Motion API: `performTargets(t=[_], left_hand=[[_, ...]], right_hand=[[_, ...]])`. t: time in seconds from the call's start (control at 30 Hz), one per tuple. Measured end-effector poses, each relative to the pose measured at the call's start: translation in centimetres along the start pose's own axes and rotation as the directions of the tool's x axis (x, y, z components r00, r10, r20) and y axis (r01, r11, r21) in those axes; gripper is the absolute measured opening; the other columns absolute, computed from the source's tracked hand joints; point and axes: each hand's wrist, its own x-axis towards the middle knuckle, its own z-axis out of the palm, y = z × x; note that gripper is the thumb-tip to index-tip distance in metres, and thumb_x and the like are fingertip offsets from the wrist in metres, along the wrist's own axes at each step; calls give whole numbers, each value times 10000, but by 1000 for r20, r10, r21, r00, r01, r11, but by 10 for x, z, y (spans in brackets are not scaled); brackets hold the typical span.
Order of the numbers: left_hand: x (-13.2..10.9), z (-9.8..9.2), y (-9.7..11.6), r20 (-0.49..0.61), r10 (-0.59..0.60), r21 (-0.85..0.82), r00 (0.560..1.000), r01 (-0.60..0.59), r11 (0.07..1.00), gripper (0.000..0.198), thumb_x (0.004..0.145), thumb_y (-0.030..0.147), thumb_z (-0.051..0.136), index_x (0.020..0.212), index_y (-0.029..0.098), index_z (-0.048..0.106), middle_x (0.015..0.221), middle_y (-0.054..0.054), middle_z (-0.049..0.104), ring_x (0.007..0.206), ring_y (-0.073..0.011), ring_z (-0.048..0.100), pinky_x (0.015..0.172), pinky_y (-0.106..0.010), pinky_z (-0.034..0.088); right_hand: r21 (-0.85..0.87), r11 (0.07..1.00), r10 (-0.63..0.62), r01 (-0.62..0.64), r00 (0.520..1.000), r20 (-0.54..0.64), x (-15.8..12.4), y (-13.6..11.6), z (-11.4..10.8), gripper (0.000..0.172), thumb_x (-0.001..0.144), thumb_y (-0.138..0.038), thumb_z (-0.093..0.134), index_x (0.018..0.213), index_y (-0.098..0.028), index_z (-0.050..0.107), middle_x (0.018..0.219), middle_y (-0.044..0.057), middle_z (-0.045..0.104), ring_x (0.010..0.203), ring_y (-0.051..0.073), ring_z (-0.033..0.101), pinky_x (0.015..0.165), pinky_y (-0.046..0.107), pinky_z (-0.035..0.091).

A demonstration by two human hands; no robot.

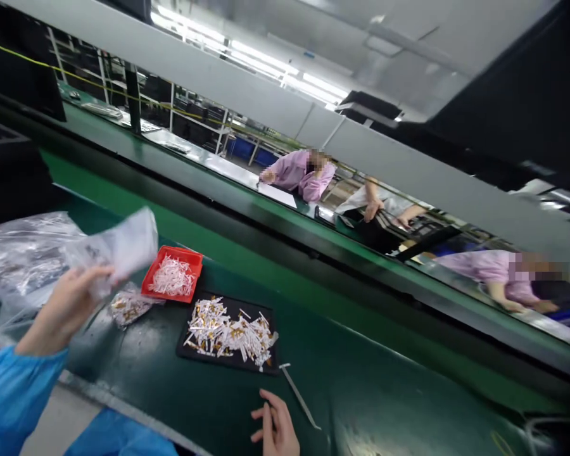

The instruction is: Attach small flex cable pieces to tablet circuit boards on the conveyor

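My left hand (64, 310), in a blue sleeve, grips a clear plastic bag (121, 247) and lifts it above the dark green work surface (137, 354). Behind that bag lies a larger clear bag (23, 259) of small white parts. A small clear bag of gold-and-white parts (129, 306) sits close to my left hand. My right hand (276, 425) rests at the bottom edge, holding nothing, next to metal tweezers (298, 394). A black tray (230, 305) holds a loose heap of white parts with gold ends. A red tray (190, 256) holds white strips.
A green conveyor rail (285, 237) runs diagonally beyond the trays. Across it, co-workers in pink smocks (304, 174) and a person with white sleeves (373, 206) work at their own stations. Grey overhead panels and shelving stand behind them.
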Motion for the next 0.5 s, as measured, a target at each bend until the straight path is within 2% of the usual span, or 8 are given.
performTargets(t=[0.03,0.1,0.17,0.23,0.33,0.5], left_hand=[[13,7,6,2,-4,-48,1000,4,999,79,712,15,627,694,89,645,663,-43,672,669,-119,636,508,-106,506],[38,21,11,17,-28,-127,999,30,991,185,817,-60,488,814,45,640,823,-82,714,784,-105,674,610,-99,546],[59,32,6,50,-68,-172,996,75,982,212,863,-93,442,878,37,609,924,-97,710,881,-123,689,711,-159,591],[76,39,-4,72,-118,-175,990,129,976,190,890,-91,466,891,51,591,944,-79,690,896,-134,688,735,-213,608],[91,39,-19,54,-179,-144,982,185,972,138,899,-57,538,873,73,574,917,-36,652,841,-123,667,712,-231,600],[102,24,-30,-17,-213,-110,977,210,971,134,900,-33,560,860,94,542,880,-9,606,790,-111,624,713,-248,578]], right_hand=[[-1,1000,-8,8,1000,-7,0,0,1,407,910,-549,647,1012,-169,748,1035,128,651,628,170,645,352,221,500],[-7,1000,-18,18,1000,2,0,-3,-1,394,917,-539,640,1018,-175,753,1019,119,651,639,171,648,369,224,512],[-28,999,-19,20,999,27,-1,-6,-3,386,929,-528,627,1031,-177,750,997,112,656,642,170,646,395,234,525],[-58,998,-11,14,999,46,-3,-9,-5,388,942,-523,610,1047,-173,744,979,111,665,644,170,649,424,247,536],[-86,996,12,-8,999,45,-4,-12,-7,395,943,-526,610,1055,-172,744,969,112,677,658,175,662,453,256,543],[-84,996,-5,6,1000,12,-4,-14,-4,418,924,-553,626,1015,-165,753,1007,125,682,651,176,654,430,258,541]])
